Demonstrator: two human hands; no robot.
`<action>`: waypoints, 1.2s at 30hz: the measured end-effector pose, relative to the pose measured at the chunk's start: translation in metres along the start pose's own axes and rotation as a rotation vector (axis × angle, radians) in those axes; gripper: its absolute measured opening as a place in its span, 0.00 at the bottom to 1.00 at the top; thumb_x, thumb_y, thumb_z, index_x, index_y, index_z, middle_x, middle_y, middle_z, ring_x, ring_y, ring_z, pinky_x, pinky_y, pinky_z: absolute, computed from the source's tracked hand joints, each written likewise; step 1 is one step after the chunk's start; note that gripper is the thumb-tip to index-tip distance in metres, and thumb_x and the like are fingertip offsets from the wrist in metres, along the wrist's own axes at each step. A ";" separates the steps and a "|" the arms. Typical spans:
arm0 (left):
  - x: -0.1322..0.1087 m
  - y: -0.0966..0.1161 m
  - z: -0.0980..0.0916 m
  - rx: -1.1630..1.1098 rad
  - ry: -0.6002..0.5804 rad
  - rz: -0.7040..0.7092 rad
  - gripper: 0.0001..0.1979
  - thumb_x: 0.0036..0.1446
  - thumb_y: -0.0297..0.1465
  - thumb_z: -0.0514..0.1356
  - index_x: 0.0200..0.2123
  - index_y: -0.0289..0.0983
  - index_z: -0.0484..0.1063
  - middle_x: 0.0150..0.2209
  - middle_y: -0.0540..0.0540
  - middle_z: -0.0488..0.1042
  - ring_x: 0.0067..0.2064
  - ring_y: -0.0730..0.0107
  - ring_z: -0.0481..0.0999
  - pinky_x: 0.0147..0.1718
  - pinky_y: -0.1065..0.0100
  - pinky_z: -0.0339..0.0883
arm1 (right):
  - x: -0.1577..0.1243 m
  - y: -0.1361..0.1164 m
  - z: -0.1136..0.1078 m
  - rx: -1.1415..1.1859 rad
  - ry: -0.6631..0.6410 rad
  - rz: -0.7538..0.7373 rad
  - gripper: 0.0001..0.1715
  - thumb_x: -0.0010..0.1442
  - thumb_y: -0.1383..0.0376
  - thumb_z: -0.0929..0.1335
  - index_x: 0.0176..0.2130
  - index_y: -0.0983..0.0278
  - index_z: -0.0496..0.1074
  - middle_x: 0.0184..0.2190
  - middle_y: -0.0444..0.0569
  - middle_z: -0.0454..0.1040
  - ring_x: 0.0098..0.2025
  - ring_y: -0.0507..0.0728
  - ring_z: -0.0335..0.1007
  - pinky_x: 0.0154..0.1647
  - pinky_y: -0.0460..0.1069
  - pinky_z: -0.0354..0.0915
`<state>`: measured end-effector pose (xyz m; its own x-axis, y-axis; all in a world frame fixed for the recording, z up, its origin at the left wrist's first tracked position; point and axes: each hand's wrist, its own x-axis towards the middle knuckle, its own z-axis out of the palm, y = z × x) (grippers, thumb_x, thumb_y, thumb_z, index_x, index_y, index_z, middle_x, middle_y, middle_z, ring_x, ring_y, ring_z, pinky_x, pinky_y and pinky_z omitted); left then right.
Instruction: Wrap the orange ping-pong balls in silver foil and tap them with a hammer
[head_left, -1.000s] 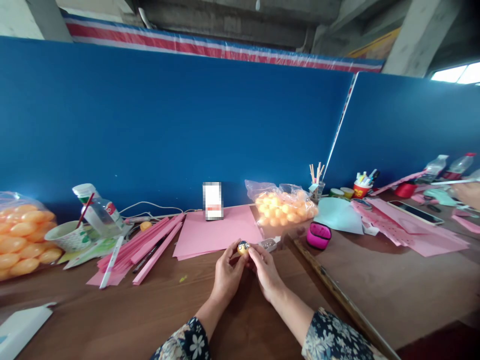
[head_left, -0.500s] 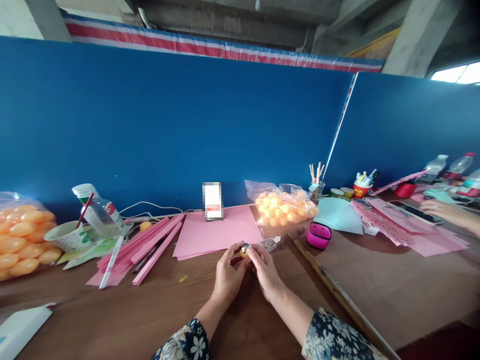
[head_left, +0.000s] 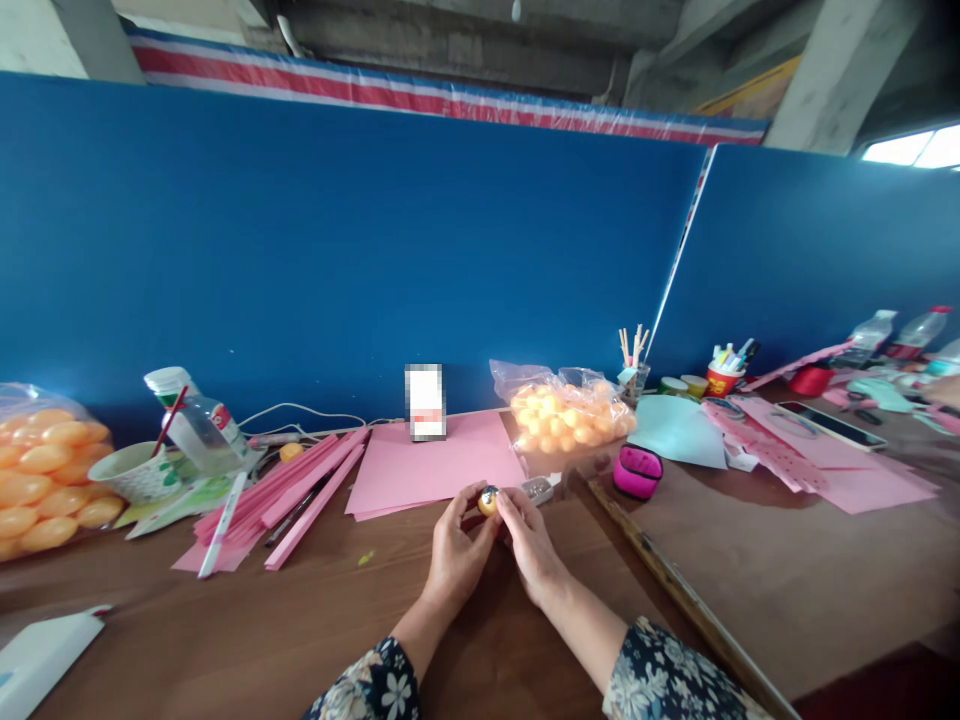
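My left hand (head_left: 455,552) and my right hand (head_left: 529,540) meet over the brown table (head_left: 315,630), both pinching one small orange ball (head_left: 488,499) with a dark and white mark on its top. The fingertips of both hands close round the ball from either side. Just behind it lies a stack of pink paper sheets (head_left: 427,465), and a small silver object (head_left: 537,489) rests right of my fingers. A clear bag of orange balls (head_left: 566,412) stands behind and to the right.
Pink paper strips (head_left: 289,495), a paper cup (head_left: 139,470), a tilted plastic bottle (head_left: 196,420) and another bag of orange balls (head_left: 41,475) are at left. A pink case (head_left: 637,472), pale blue paper (head_left: 675,428), pen cups (head_left: 721,378) and a phone (head_left: 831,424) lie right.
My fingers have turned the ball a little, and its marked top shows less. Another person's hand at the far right edge reached over the pink sheets, then drew back out of sight.
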<state>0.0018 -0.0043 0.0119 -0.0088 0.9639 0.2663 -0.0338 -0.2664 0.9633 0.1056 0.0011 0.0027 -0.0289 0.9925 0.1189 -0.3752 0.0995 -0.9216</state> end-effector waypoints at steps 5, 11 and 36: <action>0.000 0.000 -0.001 0.008 -0.003 0.012 0.20 0.48 0.33 0.61 0.46 0.37 0.66 0.43 0.41 0.73 0.44 0.61 0.74 0.42 0.63 0.70 | 0.000 -0.001 0.000 0.026 -0.006 0.008 0.12 0.56 0.56 0.65 0.34 0.62 0.68 0.32 0.46 0.72 0.36 0.56 0.68 0.37 0.49 0.63; 0.000 -0.001 -0.001 0.020 -0.008 0.008 0.21 0.48 0.31 0.60 0.48 0.37 0.66 0.45 0.41 0.72 0.46 0.61 0.73 0.42 0.64 0.70 | 0.001 0.000 0.000 0.043 -0.037 0.002 0.12 0.56 0.56 0.65 0.36 0.62 0.68 0.35 0.47 0.72 0.38 0.57 0.68 0.39 0.50 0.63; 0.000 0.002 -0.001 -0.049 -0.048 -0.022 0.24 0.50 0.34 0.59 0.51 0.37 0.65 0.49 0.42 0.71 0.47 0.60 0.72 0.42 0.64 0.70 | 0.002 0.005 -0.003 0.034 0.002 -0.009 0.14 0.56 0.54 0.64 0.33 0.62 0.67 0.32 0.45 0.71 0.36 0.55 0.67 0.38 0.50 0.63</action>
<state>0.0003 -0.0054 0.0141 0.0400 0.9681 0.2475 -0.0823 -0.2437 0.9664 0.1062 0.0035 -0.0025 -0.0240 0.9917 0.1262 -0.4064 0.1057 -0.9076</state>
